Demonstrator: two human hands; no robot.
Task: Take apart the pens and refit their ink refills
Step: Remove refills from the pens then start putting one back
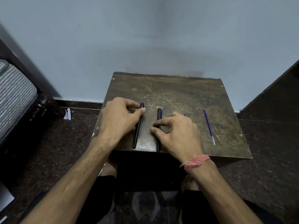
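Observation:
Two black pens lie lengthwise on a small worn wooden table (178,91). My left hand (119,118) pinches the left black pen (137,133) near its ribbed top, thumb against the barrel. My right hand (178,133) closes thumb and forefinger on the middle of the second black pen (159,113), whose lower end reaches the table's front edge. Both pens still touch the tabletop. A blue ink refill (209,126) lies loose to the right of my right hand. Just behind that hand's knuckles a second blue tip (185,114) peeks out, the rest of it hidden.
The table stands against a pale blue wall (145,38) on a dark speckled floor (267,151). A dark bed frame with a striped mattress (14,94) is at the left, and dark furniture (278,88) at the right. A scrap of paper (68,113) lies on the floor.

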